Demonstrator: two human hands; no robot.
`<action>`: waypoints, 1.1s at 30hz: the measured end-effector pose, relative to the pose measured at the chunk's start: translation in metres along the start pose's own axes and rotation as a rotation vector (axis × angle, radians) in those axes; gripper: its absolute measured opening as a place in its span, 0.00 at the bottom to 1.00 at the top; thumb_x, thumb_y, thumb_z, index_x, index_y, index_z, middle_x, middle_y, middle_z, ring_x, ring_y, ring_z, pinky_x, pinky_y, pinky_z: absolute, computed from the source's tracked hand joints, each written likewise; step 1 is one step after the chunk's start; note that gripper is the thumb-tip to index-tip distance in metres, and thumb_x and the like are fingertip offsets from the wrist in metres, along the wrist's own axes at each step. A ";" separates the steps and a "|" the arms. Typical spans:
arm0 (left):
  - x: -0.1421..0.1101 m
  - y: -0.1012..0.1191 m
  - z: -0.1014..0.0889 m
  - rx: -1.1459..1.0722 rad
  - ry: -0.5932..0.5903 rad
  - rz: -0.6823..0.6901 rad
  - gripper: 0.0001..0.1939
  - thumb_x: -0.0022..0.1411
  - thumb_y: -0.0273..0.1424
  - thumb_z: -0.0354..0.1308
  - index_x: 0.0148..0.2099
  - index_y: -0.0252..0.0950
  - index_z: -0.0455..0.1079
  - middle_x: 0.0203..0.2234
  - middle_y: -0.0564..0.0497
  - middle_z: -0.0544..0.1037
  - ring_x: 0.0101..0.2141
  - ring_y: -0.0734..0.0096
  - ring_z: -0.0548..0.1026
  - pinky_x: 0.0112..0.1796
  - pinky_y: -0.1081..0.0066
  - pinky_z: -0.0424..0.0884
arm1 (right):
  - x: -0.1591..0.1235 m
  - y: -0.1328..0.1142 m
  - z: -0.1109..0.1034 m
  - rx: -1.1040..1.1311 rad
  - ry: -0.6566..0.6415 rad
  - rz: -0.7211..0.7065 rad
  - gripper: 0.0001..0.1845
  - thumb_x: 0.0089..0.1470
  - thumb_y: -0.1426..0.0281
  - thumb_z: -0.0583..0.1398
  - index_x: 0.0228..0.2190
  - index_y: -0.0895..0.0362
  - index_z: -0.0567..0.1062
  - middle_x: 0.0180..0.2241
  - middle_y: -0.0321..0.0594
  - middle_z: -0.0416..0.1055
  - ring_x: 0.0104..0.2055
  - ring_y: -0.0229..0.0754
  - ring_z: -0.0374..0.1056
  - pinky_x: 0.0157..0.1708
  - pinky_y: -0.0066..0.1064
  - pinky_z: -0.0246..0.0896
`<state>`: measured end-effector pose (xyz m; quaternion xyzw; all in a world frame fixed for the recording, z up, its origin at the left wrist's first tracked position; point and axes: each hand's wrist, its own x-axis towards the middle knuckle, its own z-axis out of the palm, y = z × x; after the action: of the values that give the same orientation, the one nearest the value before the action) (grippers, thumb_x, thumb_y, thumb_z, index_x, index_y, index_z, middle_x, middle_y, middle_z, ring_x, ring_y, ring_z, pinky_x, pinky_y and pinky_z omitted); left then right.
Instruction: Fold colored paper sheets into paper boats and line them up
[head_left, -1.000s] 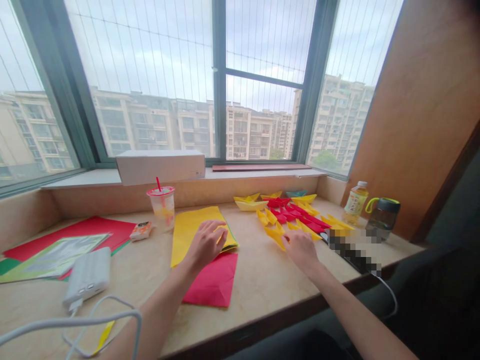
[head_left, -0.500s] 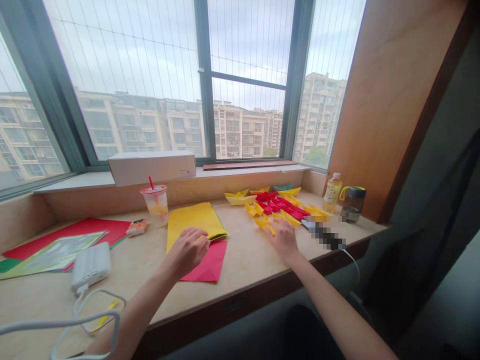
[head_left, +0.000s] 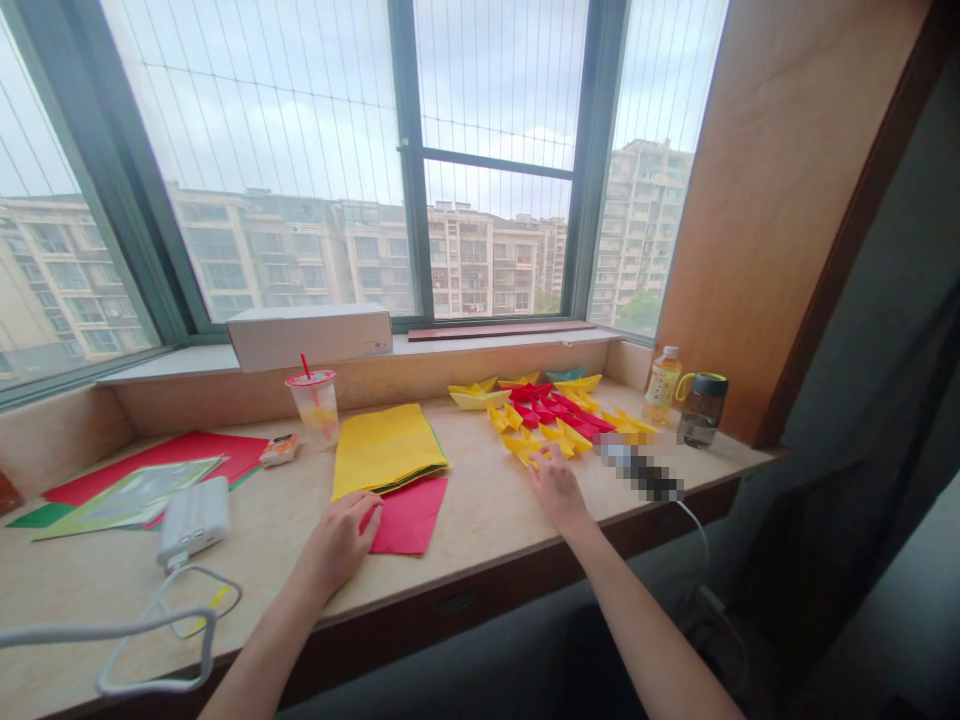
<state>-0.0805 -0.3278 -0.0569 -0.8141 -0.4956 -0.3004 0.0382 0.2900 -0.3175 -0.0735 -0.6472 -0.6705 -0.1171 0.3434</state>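
Observation:
My left hand [head_left: 337, 543] lies on the stone sill with its fingertips at the left edge of a red paper sheet [head_left: 411, 515], holding nothing. Above that sheet sits a stack of yellow paper [head_left: 382, 450] with dark layers along its lower edge. My right hand [head_left: 557, 493] reaches toward a cluster of folded yellow and red paper pieces [head_left: 551, 428], its fingertips at or very near the closest yellow piece. Several folded paper boats [head_left: 469, 398] stand behind that cluster.
A white power bank [head_left: 193, 520] with a white cable [head_left: 157, 630] lies at left, beside coloured paper sheets [head_left: 150, 470]. A plastic cup with a red straw [head_left: 312, 410], a white box [head_left: 309, 337], a tea bottle [head_left: 663, 385], a dark tumbler [head_left: 701, 410] and a pixelated object [head_left: 637, 472] stand around.
My left hand has moved off the yellow stack, down and left, to the red sheet's edge. My right hand has drawn slightly back toward me. The view has barely shifted since the half-second-old frame.

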 end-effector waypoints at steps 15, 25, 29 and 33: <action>-0.001 0.009 -0.002 -0.024 -0.045 -0.015 0.14 0.66 0.35 0.49 0.37 0.36 0.74 0.36 0.43 0.80 0.39 0.58 0.77 0.44 0.63 0.71 | 0.003 0.004 0.005 0.132 -0.050 -0.009 0.16 0.62 0.77 0.51 0.44 0.59 0.77 0.51 0.52 0.68 0.48 0.47 0.70 0.48 0.37 0.68; -0.005 0.021 -0.007 -0.059 -0.071 -0.005 0.14 0.66 0.32 0.48 0.35 0.36 0.74 0.35 0.43 0.79 0.37 0.61 0.76 0.42 0.63 0.71 | -0.005 0.004 -0.008 0.218 -0.021 -0.079 0.16 0.62 0.74 0.52 0.46 0.60 0.76 0.49 0.53 0.70 0.49 0.50 0.71 0.48 0.40 0.67; -0.006 0.026 -0.010 -0.068 -0.041 0.051 0.13 0.66 0.30 0.49 0.33 0.36 0.74 0.32 0.44 0.78 0.35 0.63 0.75 0.40 0.65 0.70 | -0.008 -0.003 -0.013 0.307 -0.014 -0.151 0.15 0.63 0.72 0.52 0.44 0.59 0.77 0.47 0.51 0.73 0.50 0.50 0.70 0.51 0.41 0.66; -0.007 0.025 -0.009 -0.043 -0.012 0.054 0.13 0.65 0.28 0.49 0.31 0.35 0.73 0.29 0.45 0.77 0.32 0.65 0.74 0.38 0.66 0.70 | -0.021 -0.043 -0.013 0.412 -0.052 -0.277 0.15 0.64 0.71 0.52 0.43 0.56 0.78 0.45 0.46 0.77 0.49 0.46 0.72 0.52 0.38 0.66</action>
<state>-0.0659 -0.3493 -0.0468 -0.8298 -0.4668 -0.3048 0.0256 0.2512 -0.3477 -0.0648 -0.4682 -0.7712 -0.0071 0.4314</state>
